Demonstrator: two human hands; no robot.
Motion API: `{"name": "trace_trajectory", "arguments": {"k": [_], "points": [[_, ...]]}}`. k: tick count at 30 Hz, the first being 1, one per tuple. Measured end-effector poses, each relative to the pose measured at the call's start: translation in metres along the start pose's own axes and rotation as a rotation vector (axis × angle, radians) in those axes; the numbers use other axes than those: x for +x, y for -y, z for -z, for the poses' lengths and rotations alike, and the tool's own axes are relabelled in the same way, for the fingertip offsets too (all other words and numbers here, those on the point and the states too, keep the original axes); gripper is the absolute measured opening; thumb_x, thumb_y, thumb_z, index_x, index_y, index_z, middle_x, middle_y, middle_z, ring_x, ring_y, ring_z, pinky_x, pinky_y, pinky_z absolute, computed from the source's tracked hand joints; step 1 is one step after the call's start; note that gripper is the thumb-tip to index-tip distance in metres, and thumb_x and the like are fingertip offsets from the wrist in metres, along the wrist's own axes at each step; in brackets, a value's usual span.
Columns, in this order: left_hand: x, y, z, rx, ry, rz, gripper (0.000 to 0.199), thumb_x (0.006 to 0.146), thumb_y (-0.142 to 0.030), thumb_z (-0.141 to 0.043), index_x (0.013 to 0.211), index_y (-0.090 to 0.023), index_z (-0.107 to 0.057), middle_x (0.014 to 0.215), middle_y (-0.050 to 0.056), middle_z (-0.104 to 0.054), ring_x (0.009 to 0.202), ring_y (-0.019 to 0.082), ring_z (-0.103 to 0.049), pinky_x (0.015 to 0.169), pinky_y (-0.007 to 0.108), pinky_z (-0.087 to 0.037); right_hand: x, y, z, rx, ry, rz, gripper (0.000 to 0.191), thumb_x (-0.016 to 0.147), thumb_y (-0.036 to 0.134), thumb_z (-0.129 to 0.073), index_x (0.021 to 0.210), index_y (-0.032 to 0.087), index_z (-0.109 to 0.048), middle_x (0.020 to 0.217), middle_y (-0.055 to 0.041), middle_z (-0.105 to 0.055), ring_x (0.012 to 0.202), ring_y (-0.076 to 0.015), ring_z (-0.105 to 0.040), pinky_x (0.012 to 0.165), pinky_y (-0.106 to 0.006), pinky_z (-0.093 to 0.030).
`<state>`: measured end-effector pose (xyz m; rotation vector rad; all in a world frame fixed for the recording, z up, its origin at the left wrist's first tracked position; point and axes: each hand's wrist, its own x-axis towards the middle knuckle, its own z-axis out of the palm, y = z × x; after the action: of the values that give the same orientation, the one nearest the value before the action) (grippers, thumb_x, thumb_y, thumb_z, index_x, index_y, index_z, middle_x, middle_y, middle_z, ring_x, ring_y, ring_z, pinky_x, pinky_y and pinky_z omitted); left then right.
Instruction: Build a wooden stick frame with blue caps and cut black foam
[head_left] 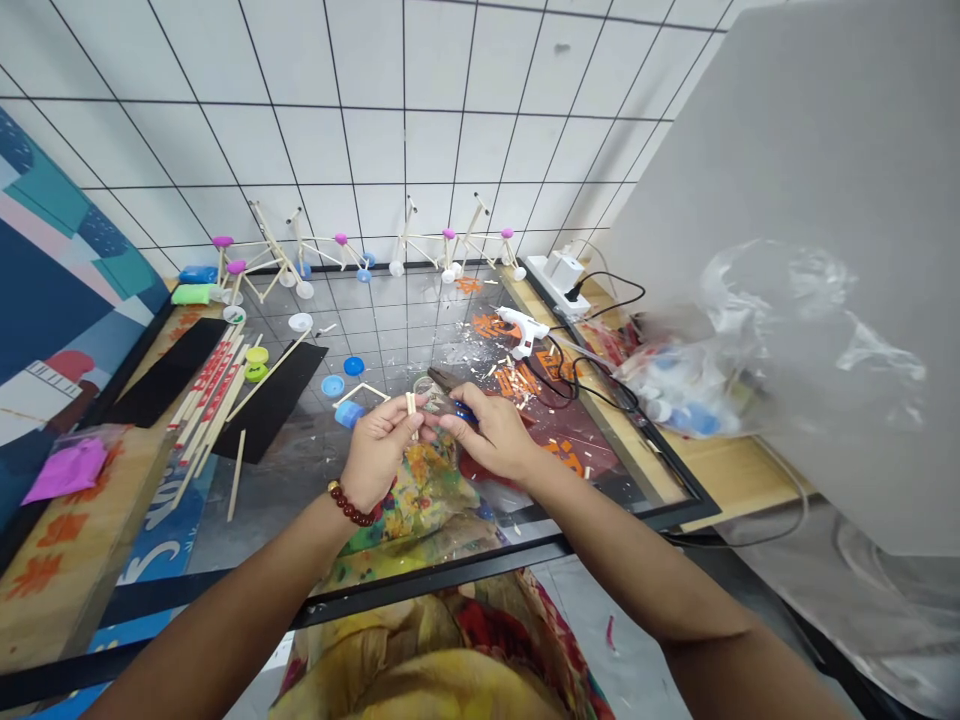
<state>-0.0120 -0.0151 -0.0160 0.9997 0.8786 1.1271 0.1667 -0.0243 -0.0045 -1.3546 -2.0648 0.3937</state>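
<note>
My left hand (376, 448), with a red bead bracelet at the wrist, is closed on short pale wooden sticks (412, 404), held upright between thumb and fingers. My right hand (496, 432) is wrapped round the blue handles of dark-jawed pliers (444, 379), which point away to the upper left. Its thumb and fingertips come close to the left fingers. A clear round piece, partly hidden, lies by the plier jaws. Just left of the hands are a bent stick piece (365, 388) and blue bottle caps (349, 413).
Stick-built bicycle models (409, 240) stand along the tiled wall. At left lie a bundle of wooden sticks (217, 390) and black sheets (289, 385). A white glue gun (523, 330), its cord, a power strip (559, 280) and a plastic bag (682, 385) occupy the right. Wood scraps litter the glass tabletop.
</note>
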Motion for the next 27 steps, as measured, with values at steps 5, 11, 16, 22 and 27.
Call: {"name": "trace_trajectory", "arguments": {"k": [5,11,16,22,27], "points": [[-0.001,-0.004,-0.001,0.208,0.135,-0.093,0.013,0.081,-0.025,-0.065,0.088,-0.016,-0.073,0.074,0.003,-0.068,0.065,0.013,-0.059,0.068,0.026,-0.048,0.001,0.0,0.001,0.1,0.074,0.029,0.031,0.098,0.043,-0.037,0.096,0.018,-0.055,0.078,-0.0034,-0.066,0.071,-0.0167,-0.061,0.068,-0.025,-0.039],[-0.004,-0.012,-0.001,0.379,0.169,-0.165,0.017,0.081,-0.024,-0.064,0.068,-0.017,-0.071,0.064,0.002,-0.063,0.067,0.015,-0.056,0.07,0.026,-0.043,0.0,0.001,0.0,0.093,0.096,0.055,0.034,0.097,0.045,-0.036,0.09,0.018,-0.056,0.073,-0.0025,-0.064,0.068,-0.0161,-0.06,0.066,-0.025,-0.038],[-0.001,-0.005,0.002,0.271,0.111,-0.093,0.016,0.08,-0.03,-0.068,0.088,-0.018,-0.074,0.068,0.002,-0.062,0.063,0.013,-0.049,0.062,0.024,-0.039,0.006,-0.001,0.011,-0.164,0.075,-0.104,0.04,0.097,0.051,-0.033,0.097,0.019,-0.058,0.072,-0.0037,-0.066,0.068,-0.0189,-0.061,0.062,-0.026,-0.036],[0.002,-0.009,0.002,-0.042,0.104,0.037,0.025,0.077,-0.039,-0.07,0.09,-0.018,-0.068,0.061,-0.003,-0.046,0.054,0.008,-0.036,0.049,0.018,-0.028,0.015,-0.027,0.035,-0.635,0.067,-0.549,0.036,0.095,0.046,-0.039,0.104,0.018,-0.06,0.096,-0.0145,-0.071,0.085,-0.0269,-0.067,0.067,-0.031,-0.041],[0.001,-0.013,0.003,-0.054,0.1,0.071,0.033,0.081,-0.045,-0.066,0.097,-0.016,-0.069,0.058,-0.004,-0.04,0.049,0.006,-0.029,0.044,0.017,-0.024,0.013,-0.036,0.036,-0.683,0.129,-0.617,0.037,0.095,0.045,-0.04,0.106,0.016,-0.06,0.099,-0.0156,-0.07,0.091,-0.0302,-0.068,0.07,-0.034,-0.046]]}}
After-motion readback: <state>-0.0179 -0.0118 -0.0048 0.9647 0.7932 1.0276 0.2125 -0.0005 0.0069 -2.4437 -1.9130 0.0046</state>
